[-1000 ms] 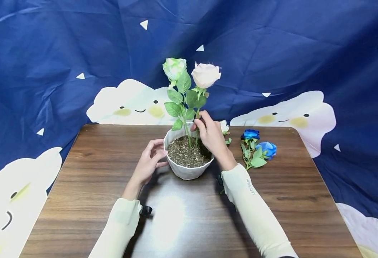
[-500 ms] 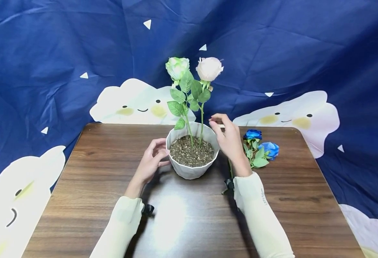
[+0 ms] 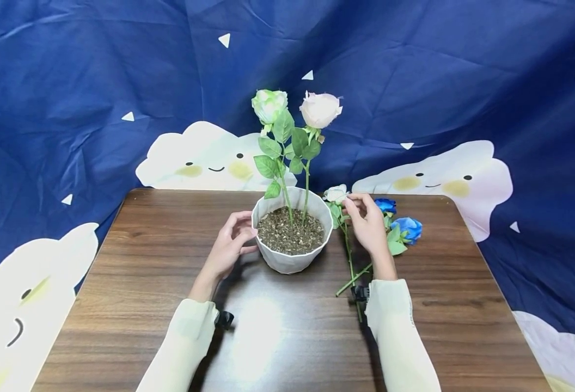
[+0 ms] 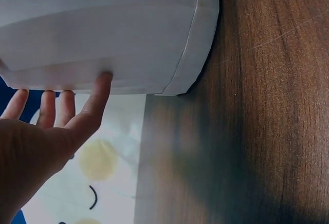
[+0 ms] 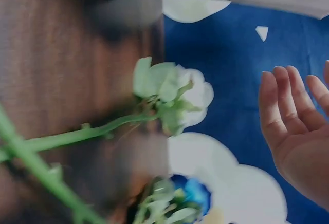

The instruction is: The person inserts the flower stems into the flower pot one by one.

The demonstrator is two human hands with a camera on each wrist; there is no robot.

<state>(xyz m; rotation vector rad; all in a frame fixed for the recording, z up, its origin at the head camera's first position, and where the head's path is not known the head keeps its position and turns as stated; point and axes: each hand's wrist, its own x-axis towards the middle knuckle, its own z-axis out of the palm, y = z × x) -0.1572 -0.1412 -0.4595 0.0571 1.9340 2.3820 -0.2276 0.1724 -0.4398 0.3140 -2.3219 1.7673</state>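
Note:
A white faceted pot [image 3: 287,262] filled with soil [image 3: 294,234] stands mid-table. Two artificial roses rise from the soil, a green-white rose [image 3: 270,106] and a pale pink rose [image 3: 320,110]. My left hand [image 3: 230,242] rests its fingertips against the pot's left side; the left wrist view shows thumb and fingers [image 4: 95,103] spread along its wall. Right of the pot, a white rose [image 3: 336,194] lies with its stem toward me. My right hand [image 3: 368,223] is close over this rose, and in the right wrist view its fingers [image 5: 290,98] are extended, apart from the bloom.
Two blue roses, one dark [image 3: 385,205] and one lighter [image 3: 407,230], lie at the right, partly behind my right hand. A loose stem [image 3: 353,280] crosses the white rose's stem. The brown table [image 3: 145,294] ends at a blue cloud-print curtain [image 3: 96,71].
My right hand has let go of the pink rose's stem and moved right and down, to the white rose on the table. The pink rose stays upright in the soil; my left hand stays at the pot.

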